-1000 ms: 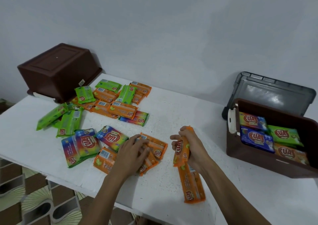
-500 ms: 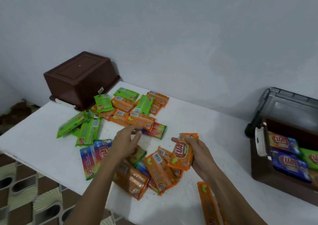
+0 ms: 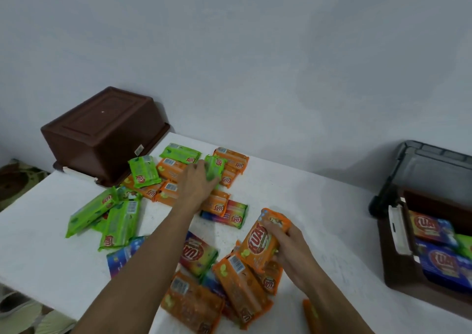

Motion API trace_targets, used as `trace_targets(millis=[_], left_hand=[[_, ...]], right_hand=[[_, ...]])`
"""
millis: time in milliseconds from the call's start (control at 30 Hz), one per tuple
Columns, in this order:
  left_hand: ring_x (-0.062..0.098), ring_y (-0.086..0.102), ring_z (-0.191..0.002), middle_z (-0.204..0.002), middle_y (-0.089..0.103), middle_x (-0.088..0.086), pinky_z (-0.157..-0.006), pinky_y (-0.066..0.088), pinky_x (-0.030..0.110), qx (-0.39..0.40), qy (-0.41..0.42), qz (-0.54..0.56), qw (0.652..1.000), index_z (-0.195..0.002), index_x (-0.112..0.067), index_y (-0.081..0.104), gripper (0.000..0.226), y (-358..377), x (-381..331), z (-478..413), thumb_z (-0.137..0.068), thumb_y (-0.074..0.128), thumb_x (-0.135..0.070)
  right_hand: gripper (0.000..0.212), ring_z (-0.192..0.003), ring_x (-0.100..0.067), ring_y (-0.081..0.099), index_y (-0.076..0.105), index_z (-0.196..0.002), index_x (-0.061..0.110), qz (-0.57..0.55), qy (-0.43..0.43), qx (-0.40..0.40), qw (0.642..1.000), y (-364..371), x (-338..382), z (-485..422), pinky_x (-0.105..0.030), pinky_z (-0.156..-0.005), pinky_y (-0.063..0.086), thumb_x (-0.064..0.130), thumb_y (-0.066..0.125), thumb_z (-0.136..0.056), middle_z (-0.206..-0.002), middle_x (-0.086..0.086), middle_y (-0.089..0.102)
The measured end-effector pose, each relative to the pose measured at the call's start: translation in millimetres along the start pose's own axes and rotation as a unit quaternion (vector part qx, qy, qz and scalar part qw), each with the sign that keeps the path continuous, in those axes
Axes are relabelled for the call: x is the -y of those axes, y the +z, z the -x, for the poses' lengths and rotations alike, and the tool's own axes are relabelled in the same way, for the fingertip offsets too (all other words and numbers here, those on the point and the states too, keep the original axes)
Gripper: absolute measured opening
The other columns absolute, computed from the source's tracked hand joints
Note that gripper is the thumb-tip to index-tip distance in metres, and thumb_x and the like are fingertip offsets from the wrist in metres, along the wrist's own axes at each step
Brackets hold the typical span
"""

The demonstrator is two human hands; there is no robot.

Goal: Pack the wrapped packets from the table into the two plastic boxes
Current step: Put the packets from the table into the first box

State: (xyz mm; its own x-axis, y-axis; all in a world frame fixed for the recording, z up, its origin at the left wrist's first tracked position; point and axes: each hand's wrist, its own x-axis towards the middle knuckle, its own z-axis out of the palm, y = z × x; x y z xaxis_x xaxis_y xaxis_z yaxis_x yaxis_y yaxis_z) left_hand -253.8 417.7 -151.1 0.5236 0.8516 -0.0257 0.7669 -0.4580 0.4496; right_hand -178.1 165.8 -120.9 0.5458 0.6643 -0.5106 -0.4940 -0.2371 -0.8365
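One orange packet (image 3: 264, 241) reading "KUAT", perhaps, right hand (image 3: 291, 253) gripping.

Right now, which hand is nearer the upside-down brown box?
Left. The left hand reaches over the far packets just right of the upside-down brown box; the right hand holds an orange packet nearer the person.

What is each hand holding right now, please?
Left hand: open, fingers reaching onto a green packet, not yet gripping.
Right hand: closed on an orange packet.
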Motion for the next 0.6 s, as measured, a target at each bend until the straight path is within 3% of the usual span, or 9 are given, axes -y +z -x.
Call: trace_targets(millis=[133, 267, 400, 500, 600], left_hand=[[0.033, 0.050, -0.120, -0.134, 0.048, 0.015, -0.089, 0.045, 0.044, 0.004, -0.034, -0.012, 0.999, -0.141, -0.012, 0.031, 0.093, 7.3, -12.0, -9.9, -0.072, 0.070, -0.062], [0.032, 0.057, -0.108, -0.122, 0.055, 0.014, -0.079, 0.047, 0.040, -0.037, -0.014, 0.018, 0.999, -0.133, -0.016, 0.039, 0.075, 6.2, -13.5, -10.9, -0.076, 0.074, -0.049], [0.029, 0.056, -0.109, -0.125, 0.054, 0.012, -0.083, 0.048, 0.040, -0.083, 0.003, 0.111, 0.990, -0.137, -0.024, 0.038, 0.071, -2.3, -15.1, -5.3, -0.079, 0.073, -0.040], [0.019, 0.058, -0.109, -0.125, 0.055, 0.003, -0.086, 0.054, 0.037, -0.115, 0.030, 0.301, 0.946, -0.139, -0.033, 0.035, 0.072, -16.3, -19.5, 0.8, -0.079, 0.075, -0.031], [0.015, 0.064, -0.101, -0.120, 0.057, 0.003, -0.072, 0.058, 0.027, -0.070, 0.033, 0.512, 0.855, -0.138, -0.043, 0.037, 0.072, -32.0, -27.6, 14.9, -0.084, 0.071, -0.012]], right_hand=[[0.026, -0.093, -0.024, 0.073, 0.065, -0.115, 0.015, -0.006, 0.007, -0.011, 1.000, -1.2, -6.1, -3.0, -0.050, -0.083, 0.058, 0.020, 0.068, -0.090, -0.099, -0.007, 0.076], [0.027, -0.093, -0.028, 0.073, 0.065, -0.115, 0.015, 0.004, 0.001, -0.007, 1.000, -4.8, -7.0, -2.7, -0.052, -0.080, 0.059, 0.017, 0.070, -0.088, -0.101, -0.011, 0.075], [0.028, -0.091, -0.027, 0.074, 0.067, -0.114, 0.021, 0.054, -0.020, -0.008, 0.998, -9.7, -3.7, 1.3, -0.054, -0.076, 0.059, 0.020, 0.072, -0.087, -0.105, -0.010, 0.073], [0.024, -0.088, -0.024, 0.074, 0.067, -0.111, 0.022, 0.080, -0.032, -0.006, 0.996, -14.1, 0.8, 5.4, -0.046, -0.069, 0.061, 0.022, 0.071, -0.088, -0.102, -0.010, 0.073], [0.023, -0.088, -0.025, 0.074, 0.066, -0.111, 0.020, 0.080, -0.040, -0.005, 0.996, -19.7, 6.6, 10.4, -0.046, -0.069, 0.061, 0.021, 0.071, -0.088, -0.103, -0.012, 0.072]])
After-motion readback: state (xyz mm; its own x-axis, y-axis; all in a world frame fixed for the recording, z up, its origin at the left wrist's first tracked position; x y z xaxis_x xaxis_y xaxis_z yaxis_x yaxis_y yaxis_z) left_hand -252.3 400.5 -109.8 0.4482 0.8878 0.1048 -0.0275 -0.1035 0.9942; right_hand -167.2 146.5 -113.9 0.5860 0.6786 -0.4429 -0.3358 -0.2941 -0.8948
